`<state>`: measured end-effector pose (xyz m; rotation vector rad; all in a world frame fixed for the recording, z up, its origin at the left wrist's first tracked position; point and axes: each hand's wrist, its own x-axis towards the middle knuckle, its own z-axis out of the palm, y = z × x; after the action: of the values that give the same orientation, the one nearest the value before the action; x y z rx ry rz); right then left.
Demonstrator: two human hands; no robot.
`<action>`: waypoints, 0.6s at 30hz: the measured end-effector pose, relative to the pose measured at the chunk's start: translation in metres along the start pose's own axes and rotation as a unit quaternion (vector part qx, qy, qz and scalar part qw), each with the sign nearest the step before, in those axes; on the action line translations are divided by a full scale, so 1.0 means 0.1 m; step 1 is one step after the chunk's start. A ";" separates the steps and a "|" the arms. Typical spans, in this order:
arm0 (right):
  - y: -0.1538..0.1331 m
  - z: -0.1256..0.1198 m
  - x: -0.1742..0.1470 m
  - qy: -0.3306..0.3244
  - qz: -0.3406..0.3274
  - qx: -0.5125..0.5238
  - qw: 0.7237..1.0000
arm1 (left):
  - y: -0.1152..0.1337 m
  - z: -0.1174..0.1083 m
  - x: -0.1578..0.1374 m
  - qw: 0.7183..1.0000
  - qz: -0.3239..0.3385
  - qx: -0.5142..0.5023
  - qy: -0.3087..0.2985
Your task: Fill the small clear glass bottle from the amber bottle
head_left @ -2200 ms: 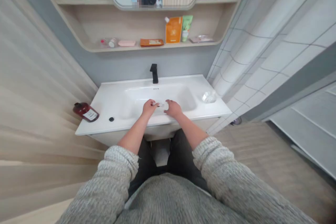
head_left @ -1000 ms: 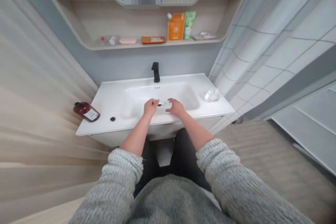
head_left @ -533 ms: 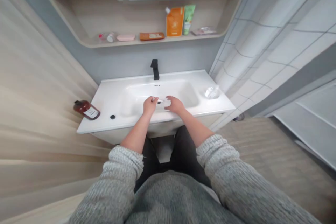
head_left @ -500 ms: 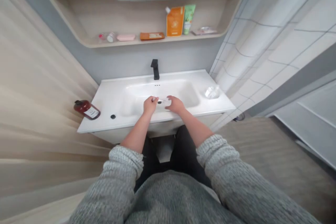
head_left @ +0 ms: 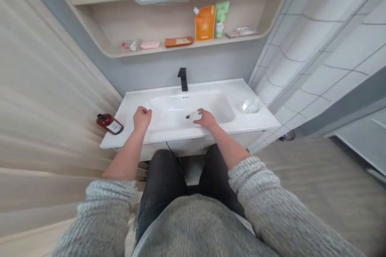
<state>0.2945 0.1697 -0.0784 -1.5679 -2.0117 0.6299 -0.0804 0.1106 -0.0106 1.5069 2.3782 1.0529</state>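
Note:
My left hand [head_left: 142, 119] is closed in a pinch above the left part of the white sink [head_left: 171, 124]. A thin pale bit sticks up by its fingertips, too small to name. Over the basin, close to the dark drain [head_left: 187, 117], my right hand [head_left: 206, 119] has its thumb and fingers curled round a small clear, whitish piece [head_left: 195, 116]. Its exact kind is blurred. The two hands are well apart.
A brown bottle [head_left: 110, 123] lies tilted on the counter's left end. Crumpled clear plastic [head_left: 251, 106] is on the right end. A black faucet [head_left: 183, 79] stands behind the basin. Above, a shelf [head_left: 157, 50] carries an orange pouch [head_left: 205, 23] and a green tube [head_left: 221, 19].
My left hand has moved left, away from my right hand, and its forearm now covers where a black round disc lay on the counter. My right hand stays over the basin, holding the clear piece.

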 end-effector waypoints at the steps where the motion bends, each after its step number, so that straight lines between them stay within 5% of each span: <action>1: 0.00 0.01 0.01 -0.004 -0.001 0.003 1.000 | -0.10 -0.14 0.07 0.997 0.001 0.078 -0.004; 6: 0.01 0.01 -0.01 -0.007 -0.018 0.009 1.000 | -0.31 -0.48 0.26 0.941 0.028 0.319 -0.111; 18: 0.01 0.00 -0.03 -0.007 -0.038 0.011 0.999 | -0.27 -0.47 0.57 0.918 -0.094 0.352 -0.154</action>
<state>0.2962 0.1674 -0.0793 -1.4712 -2.0570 0.6323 -0.1495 0.1287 0.0215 1.4187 2.7090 -0.1249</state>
